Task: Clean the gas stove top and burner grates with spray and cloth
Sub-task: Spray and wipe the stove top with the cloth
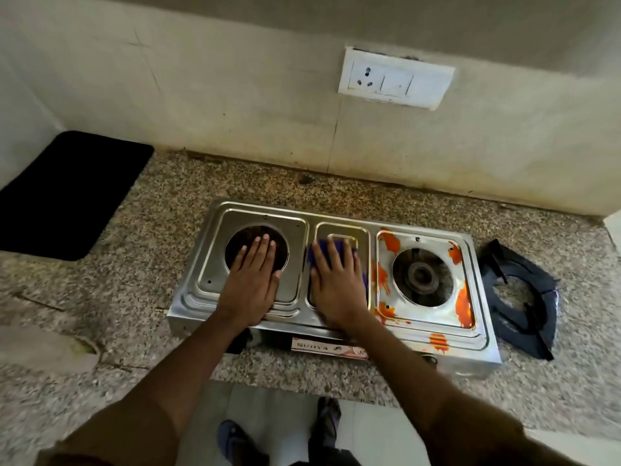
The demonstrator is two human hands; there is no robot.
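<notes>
Head | stove (pixel 450 334) label unreadable | left hand (pixel 250 290) flat | right hand (pixel 337 290) flat on cloth (pixel 319 253)

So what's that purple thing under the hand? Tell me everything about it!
It is a purple cloth, soft-looking and mostly hidden. It lies flat on the shiny metal stove top, in the middle panel between the two burner holes. The right hand presses down on it with straight fingers, so only its edges peek out, above the fingertips and a strip by the hand's right side. Orange stains on the right part of the stove sit beside it. Its full shape cannot be told.
</notes>
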